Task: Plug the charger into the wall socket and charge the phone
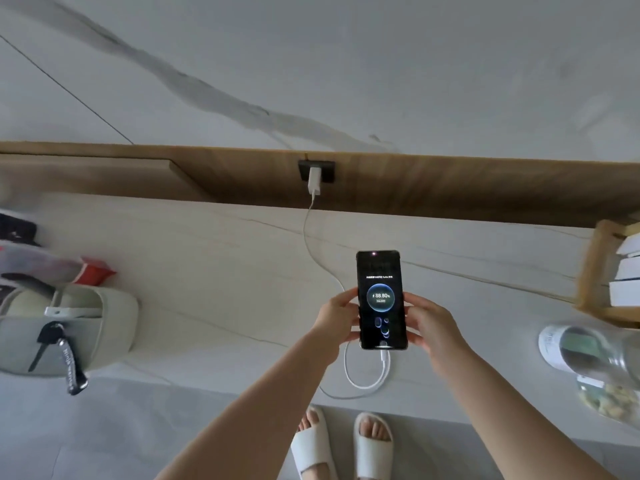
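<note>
A black phone (381,299) lies screen up over the counter, its display lit with a charging ring reading 88.80%. My left hand (337,318) grips its left edge and my right hand (427,325) grips its right edge. A white cable (308,233) is plugged into the phone's bottom end, loops near the counter's front edge, and runs up to a white charger (314,180). The charger sits in a dark wall socket (329,168) set in the wooden back panel.
A pale bag (104,327) with a black key and strap (55,344) lies at the left, with a red packet (93,270) behind it. A glass jar (588,348) lies on its side at the right, below a wooden rack (595,268) of white boxes.
</note>
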The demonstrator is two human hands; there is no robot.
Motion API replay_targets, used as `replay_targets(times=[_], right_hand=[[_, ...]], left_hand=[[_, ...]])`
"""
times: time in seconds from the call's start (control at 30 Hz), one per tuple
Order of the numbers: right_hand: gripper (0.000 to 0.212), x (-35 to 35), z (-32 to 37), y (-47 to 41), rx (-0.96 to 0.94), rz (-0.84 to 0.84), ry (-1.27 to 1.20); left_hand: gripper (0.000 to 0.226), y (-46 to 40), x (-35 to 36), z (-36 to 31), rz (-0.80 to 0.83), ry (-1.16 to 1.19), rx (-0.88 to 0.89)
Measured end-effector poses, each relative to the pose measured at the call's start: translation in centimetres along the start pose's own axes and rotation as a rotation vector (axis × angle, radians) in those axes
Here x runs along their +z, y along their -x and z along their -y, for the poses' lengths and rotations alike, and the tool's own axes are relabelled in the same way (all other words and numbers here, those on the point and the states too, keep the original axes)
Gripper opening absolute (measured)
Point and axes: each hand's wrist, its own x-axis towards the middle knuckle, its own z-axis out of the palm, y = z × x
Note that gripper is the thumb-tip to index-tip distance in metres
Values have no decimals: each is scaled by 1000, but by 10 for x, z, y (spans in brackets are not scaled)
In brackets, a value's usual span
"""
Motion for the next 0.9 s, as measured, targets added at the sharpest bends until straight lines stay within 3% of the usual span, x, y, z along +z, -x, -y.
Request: replay_targets(times=[0.37, 0.6, 0.9], right_hand=[[42, -2, -23, -77, 9, 32, 56], [33, 0, -38, -87, -8, 33, 104], [43, 3, -45, -92, -35, 97, 205]], left_hand=[[62, -92, 8, 16, -65, -154, -64], [55, -111, 13, 32, -132, -270, -47], [54, -113, 11, 48, -158, -278, -5]])
